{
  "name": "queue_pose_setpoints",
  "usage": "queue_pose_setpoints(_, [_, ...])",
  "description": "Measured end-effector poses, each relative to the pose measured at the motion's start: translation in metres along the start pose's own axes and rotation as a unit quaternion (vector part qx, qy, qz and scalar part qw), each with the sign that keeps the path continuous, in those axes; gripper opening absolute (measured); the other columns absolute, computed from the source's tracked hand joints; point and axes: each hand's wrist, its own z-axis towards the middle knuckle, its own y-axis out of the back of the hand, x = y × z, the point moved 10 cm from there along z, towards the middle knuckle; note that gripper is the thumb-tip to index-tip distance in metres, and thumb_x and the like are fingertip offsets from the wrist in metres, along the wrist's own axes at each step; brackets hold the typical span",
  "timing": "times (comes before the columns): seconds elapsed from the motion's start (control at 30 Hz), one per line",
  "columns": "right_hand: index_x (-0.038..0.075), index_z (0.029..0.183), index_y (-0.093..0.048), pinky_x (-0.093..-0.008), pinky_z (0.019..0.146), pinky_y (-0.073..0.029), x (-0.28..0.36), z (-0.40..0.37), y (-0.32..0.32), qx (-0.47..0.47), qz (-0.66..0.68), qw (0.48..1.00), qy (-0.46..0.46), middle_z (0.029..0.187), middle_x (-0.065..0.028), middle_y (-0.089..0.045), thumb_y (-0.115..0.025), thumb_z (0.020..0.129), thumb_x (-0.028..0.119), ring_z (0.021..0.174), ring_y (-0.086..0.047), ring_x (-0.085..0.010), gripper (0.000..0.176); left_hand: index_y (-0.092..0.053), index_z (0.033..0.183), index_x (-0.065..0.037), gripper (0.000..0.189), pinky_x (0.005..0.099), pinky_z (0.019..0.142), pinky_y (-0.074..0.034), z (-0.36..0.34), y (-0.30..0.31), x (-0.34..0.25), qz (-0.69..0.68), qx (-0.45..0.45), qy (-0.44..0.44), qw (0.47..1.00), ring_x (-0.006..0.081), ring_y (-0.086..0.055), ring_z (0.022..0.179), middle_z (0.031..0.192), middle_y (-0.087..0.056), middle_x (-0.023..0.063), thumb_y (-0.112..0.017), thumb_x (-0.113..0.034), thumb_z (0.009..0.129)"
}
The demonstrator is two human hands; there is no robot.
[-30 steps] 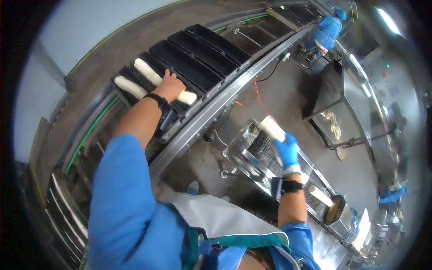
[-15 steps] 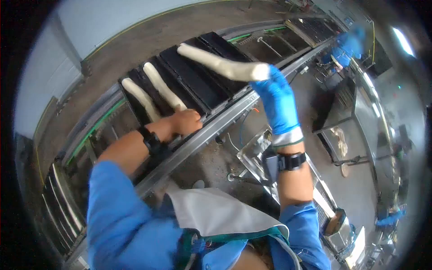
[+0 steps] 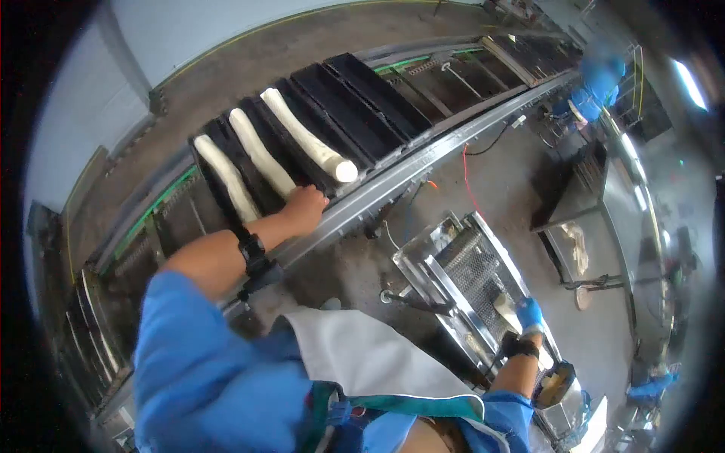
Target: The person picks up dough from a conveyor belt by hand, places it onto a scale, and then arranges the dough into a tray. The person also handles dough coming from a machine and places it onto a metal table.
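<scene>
My left hand (image 3: 306,210), bare, is closed at the near edge of the black trays, by the lower end of a long pale dough roll (image 3: 260,153). What its curled fingers hold, if anything, is hidden. Another dough roll (image 3: 229,180) lies in the tray groove to the left, and a third dough roll (image 3: 306,138) rests to the right, its round cut end facing me. Down to the right, my right hand (image 3: 530,313) in a blue glove is closed around the side of a pale dough piece (image 3: 505,308) on a metal mesh conveyor (image 3: 472,264).
Black grooved trays (image 3: 355,113) sit side by side on a long conveyor with a metal rail (image 3: 408,177). Steel tables (image 3: 578,226) stand at the right. A person in blue (image 3: 596,87) is at the far right. A red cable (image 3: 470,177) hangs behind the mesh conveyor.
My right hand has let go of the third dough roll, now lying on the trays, and moved down right to the mesh conveyor. My left hand stays at the tray edge.
</scene>
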Motion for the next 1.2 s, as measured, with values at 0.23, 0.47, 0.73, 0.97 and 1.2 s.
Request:
queue_pose_setpoints(0.23, [0.008,0.099,-0.065,-0.0452,0.082,-0.048,0.035,-0.068,0.008,-0.156,-0.119,0.98,-0.029,0.095,-0.0207,-0.061,-0.07,0.063,0.013,0.094,-0.059,-0.0357,0.036,-0.064,0.076,0.0,0.037,0.0463,0.077,-0.046,0.043,0.013,0.013,-0.172,0.102,0.029,0.979,0.0368,-0.061,0.084,0.084,-0.063,0.0211,-0.048,-0.031,0.089])
queue_pose_setpoints(0.47, [0.002,0.089,-0.061,-0.0347,0.073,-0.047,0.042,-0.076,0.057,-0.269,0.354,0.896,-0.005,0.085,-0.0102,-0.06,-0.07,0.068,0.008,0.078,-0.056,-0.0224,0.024,-0.063,0.091,-0.007,0.018,0.0455,0.077,-0.047,0.112,0.078,0.03,0.029,-0.117,-0.14,0.983,0.0364,-0.06,0.086,0.087,-0.062,0.0165,-0.055,-0.018,0.079])
queue_pose_setpoints(0.73, [0.004,0.116,-0.055,-0.0285,0.074,-0.047,0.252,-0.12,0.246,-0.129,0.738,0.638,0.179,0.106,-0.0074,-0.057,-0.059,0.075,0.016,0.094,-0.056,-0.0184,0.043,-0.064,0.105,-0.018,0.041,0.0465,0.09,-0.042,0.102,0.036,0.017,0.112,0.23,-0.097,0.962,0.0285,-0.059,0.102,0.102,-0.065,0.0105,-0.071,-0.022,0.065])
queue_pose_setpoints(0.97, [0.0,0.117,-0.05,-0.0367,0.088,-0.05,0.463,-0.112,0.239,0.057,0.729,0.604,0.318,0.106,-0.0116,-0.059,-0.054,0.085,0.002,0.094,-0.061,-0.0244,0.033,-0.064,0.108,-0.021,0.042,0.0574,0.104,-0.023,0.078,0.032,0.064,0.219,0.084,-0.062,0.97,0.0318,-0.046,0.115,0.111,-0.06,0.008,-0.07,-0.028,0.067])
queue_pose_setpoints(1.2, [0.0,0.129,-0.045,-0.032,0.094,-0.044,0.444,-0.117,0.163,0.127,0.67,0.653,0.33,0.117,-0.0104,-0.056,-0.055,0.086,0.005,0.106,-0.055,-0.0197,0.044,-0.064,0.11,-0.02,0.036,0.0523,0.101,-0.029,0.01,0.034,0.06,0.106,0.196,-0.055,0.973,0.032,-0.044,0.116,0.115,-0.056,0.0099,-0.06,-0.029,0.076])
